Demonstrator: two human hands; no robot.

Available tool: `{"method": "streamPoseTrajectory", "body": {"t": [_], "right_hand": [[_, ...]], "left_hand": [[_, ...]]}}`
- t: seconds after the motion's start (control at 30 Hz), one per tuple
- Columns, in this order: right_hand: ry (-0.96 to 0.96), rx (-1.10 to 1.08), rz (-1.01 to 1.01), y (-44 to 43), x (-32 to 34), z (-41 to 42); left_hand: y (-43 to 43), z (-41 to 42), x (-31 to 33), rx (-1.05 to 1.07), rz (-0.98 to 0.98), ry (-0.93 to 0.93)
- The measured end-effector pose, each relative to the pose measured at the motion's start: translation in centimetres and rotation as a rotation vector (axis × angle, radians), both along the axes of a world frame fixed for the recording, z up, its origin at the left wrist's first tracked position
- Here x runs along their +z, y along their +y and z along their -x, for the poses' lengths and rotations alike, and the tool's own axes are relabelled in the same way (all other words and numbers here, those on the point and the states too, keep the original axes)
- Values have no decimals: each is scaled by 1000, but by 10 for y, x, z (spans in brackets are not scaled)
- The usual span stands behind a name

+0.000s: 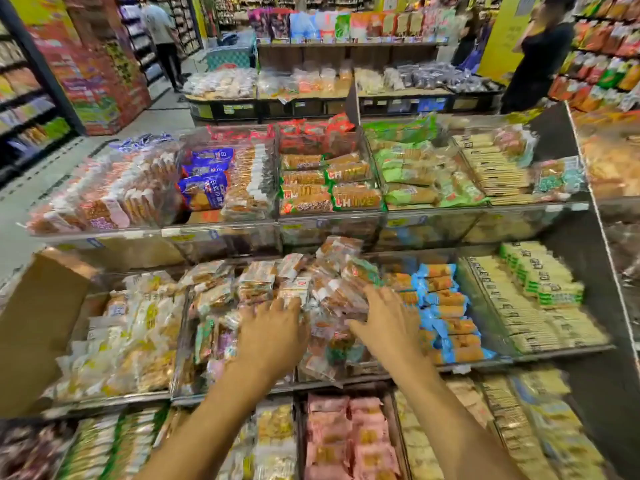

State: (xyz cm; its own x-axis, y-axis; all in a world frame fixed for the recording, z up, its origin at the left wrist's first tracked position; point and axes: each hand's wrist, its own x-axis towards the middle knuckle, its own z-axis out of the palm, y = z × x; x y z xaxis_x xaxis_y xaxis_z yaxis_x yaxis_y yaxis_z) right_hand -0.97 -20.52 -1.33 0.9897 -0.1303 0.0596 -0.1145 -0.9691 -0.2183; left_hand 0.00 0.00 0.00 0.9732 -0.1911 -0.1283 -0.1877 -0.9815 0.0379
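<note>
I stand at a tiered shop display of wrapped snacks. Both hands reach into the middle bin of the second tier, onto a heap of small clear snack packets (325, 285) with orange and brown contents. My left hand (273, 330) lies palm down on the heap's left side, fingers spread and pressing among the packets. My right hand (388, 317) lies palm down on the heap's right side, fingers spread over the packets. Neither hand visibly holds a packet; the fingertips are partly buried.
Blue-wrapped packets (446, 306) fill the bin to the right, pale packets (138, 337) the bin to the left. A cardboard box (38, 327) stands at the left edge. Pink packets (346, 438) lie on the tier below. People stand at the far left (162, 32) and far right (540, 53).
</note>
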Motion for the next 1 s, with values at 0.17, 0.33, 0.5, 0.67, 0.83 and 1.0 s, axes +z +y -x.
{"method": "streamPoseTrajectory", "body": {"t": [0.17,0.33,0.5,0.67,0.83,1.0], "right_hand": [[-38,92,-15,4,-35,-13],[-92,126,-25,11,-47,-30],[-131,129,-67,23,-47,-40],[-5,12,-7,44,-33,-55],[-46,-15,90,59,-27,-66],[-196,20,38,52,-25,-70]], "left_hand": [[-3,7,-12,26,47,39],[0,13,-15,38,39,51],[3,8,-17,29,45,47],[11,0,-20,12,77,47],[23,-7,-28,6,105,50],[32,-13,-37,-4,133,38]]}}
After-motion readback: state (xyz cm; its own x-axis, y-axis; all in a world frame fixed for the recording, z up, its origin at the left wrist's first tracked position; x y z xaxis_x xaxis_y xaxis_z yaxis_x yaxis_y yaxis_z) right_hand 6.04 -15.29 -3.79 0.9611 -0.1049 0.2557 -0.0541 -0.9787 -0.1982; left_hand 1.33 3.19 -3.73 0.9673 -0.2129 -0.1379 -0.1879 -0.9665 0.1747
